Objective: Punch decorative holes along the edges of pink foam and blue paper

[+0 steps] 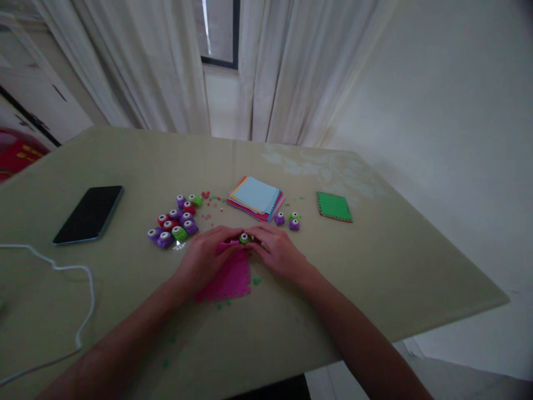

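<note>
L hand (208,254) has its grip closed on pink sheet (231,278), R hand (272,249) w/ grip closed on green punch (244,238) at sheet's far edge, on tabletop (375,272). Near + right edges notched; far edge prob. in progress, left partly hidden. Green sheet (334,206) notched; stack (255,194) looks uncut.

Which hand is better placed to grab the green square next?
Probably the right hand: the green square lies nearer it, on that side. The left hand is farther, holding the pink sheet.

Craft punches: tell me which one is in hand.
The green punch between the left hand and the right hand, at the far edge of the pink sheet; all other punches sit in two groups on the table.
</note>
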### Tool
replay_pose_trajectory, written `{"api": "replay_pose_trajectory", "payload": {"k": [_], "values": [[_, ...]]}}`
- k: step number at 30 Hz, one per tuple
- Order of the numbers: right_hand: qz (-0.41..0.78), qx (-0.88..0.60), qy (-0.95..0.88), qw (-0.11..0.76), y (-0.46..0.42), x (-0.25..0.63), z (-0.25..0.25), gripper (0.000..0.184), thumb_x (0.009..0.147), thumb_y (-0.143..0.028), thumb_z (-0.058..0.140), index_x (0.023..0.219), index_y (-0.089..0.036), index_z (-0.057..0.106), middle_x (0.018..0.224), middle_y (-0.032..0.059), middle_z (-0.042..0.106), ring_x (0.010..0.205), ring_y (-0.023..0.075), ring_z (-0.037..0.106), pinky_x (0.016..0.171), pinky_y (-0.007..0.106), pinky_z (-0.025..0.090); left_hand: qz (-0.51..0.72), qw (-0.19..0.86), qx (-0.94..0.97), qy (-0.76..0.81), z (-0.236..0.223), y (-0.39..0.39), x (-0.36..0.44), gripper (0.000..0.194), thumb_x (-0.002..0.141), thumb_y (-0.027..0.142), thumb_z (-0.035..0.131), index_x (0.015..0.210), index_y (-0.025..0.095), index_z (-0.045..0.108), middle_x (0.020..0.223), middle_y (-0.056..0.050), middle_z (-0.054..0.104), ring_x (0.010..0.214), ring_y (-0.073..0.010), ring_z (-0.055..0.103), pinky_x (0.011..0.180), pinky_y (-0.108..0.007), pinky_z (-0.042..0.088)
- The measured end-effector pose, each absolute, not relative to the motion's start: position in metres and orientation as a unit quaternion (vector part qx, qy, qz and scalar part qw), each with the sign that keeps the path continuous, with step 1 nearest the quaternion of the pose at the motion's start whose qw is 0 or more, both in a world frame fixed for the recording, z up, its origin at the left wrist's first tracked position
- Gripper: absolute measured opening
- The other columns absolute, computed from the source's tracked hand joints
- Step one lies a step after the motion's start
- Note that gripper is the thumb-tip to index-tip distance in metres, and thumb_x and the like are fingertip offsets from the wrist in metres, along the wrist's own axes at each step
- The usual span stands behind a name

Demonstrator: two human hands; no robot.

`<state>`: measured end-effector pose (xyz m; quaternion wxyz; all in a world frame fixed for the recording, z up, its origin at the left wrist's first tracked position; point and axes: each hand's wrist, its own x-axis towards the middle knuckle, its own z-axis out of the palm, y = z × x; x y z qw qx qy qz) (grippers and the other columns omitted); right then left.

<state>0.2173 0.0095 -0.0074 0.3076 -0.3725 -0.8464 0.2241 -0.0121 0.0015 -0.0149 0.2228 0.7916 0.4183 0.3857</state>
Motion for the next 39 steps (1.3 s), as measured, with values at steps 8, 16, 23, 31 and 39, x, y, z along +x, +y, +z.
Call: {"api": "replay_pose_trajectory", "payload": {"k": [8, 16, 23, 31, 39], "values": [[0.236, -0.379, -0.839, 0.312, 0.009, 0.217, -0.010, 0.027, 0.107, -0.019, 0.064, 0.133, -0.020, 0.073, 0.122, 0.0121, 0.076, 0.116, 0.0246, 0.071, 0.104, 0.041, 0.056, 0.381, 0.210, 0.800, 0.413, -0.014, 0.002, -0.012, 0.024, 0.107, 0.034, 0.060, 0.122, 0.023, 0.076, 0.108, -0.007, 0.081, 0.095, -0.0231, 0.078, 0.086, -0.036, 0.062], [0.245, -0.385, -0.831, 0.317, 0.009, 0.218, -0.011, 0.027, 0.105, -0.015, 0.066, 0.130, -0.019, 0.073, 0.121, 0.0123, 0.077, 0.115, 0.0249, 0.071, 0.103, 0.040, 0.056, 0.365, 0.209, 0.804, 0.420, -0.013, 0.002, -0.011, 0.024, 0.107, 0.031, 0.059, 0.123, 0.023, 0.075, 0.111, -0.007, 0.082, 0.098, -0.0238, 0.078, 0.088, -0.037, 0.063], [0.252, -0.388, -0.840, 0.284, 0.009, 0.219, -0.023, 0.024, 0.102, -0.013, 0.067, 0.125, -0.019, 0.073, 0.115, 0.0121, 0.077, 0.109, 0.0252, 0.071, 0.100, 0.040, 0.057, 0.360, 0.195, 0.812, 0.416, -0.018, 0.000, -0.007, 0.022, 0.109, 0.031, 0.058, 0.119, 0.024, 0.076, 0.109, -0.004, 0.082, 0.096, -0.0230, 0.077, 0.087, -0.036, 0.063], [0.279, -0.379, -0.819, 0.327, 0.017, 0.225, -0.027, 0.023, 0.099, -0.016, 0.071, 0.123, -0.017, 0.072, 0.111, 0.0106, 0.076, 0.095, 0.0213, 0.072, 0.091, 0.036, 0.057, 0.409, 0.249, 0.755, 0.447, -0.022, 0.002, -0.006, 0.025, 0.110, 0.036, 0.058, 0.121, 0.022, 0.076, 0.114, -0.006, 0.082, 0.101, -0.0219, 0.078, 0.091, -0.034, 0.062], [0.233, -0.482, -0.778, 0.328, 0.021, 0.229, -0.019, 0.018, 0.090, -0.020, 0.077, 0.107, -0.017, 0.073, 0.098, 0.0069, 0.074, 0.080, 0.0184, 0.064, 0.076, 0.031, 0.052, 0.448, 0.303, 0.685, 0.488, -0.016, -0.001, -0.007, 0.034, 0.113, 0.044, 0.050, 0.127, 0.022, 0.073, 0.114, -0.006, 0.082, 0.103, -0.0225, 0.077, 0.091, -0.035, 0.059]]}}
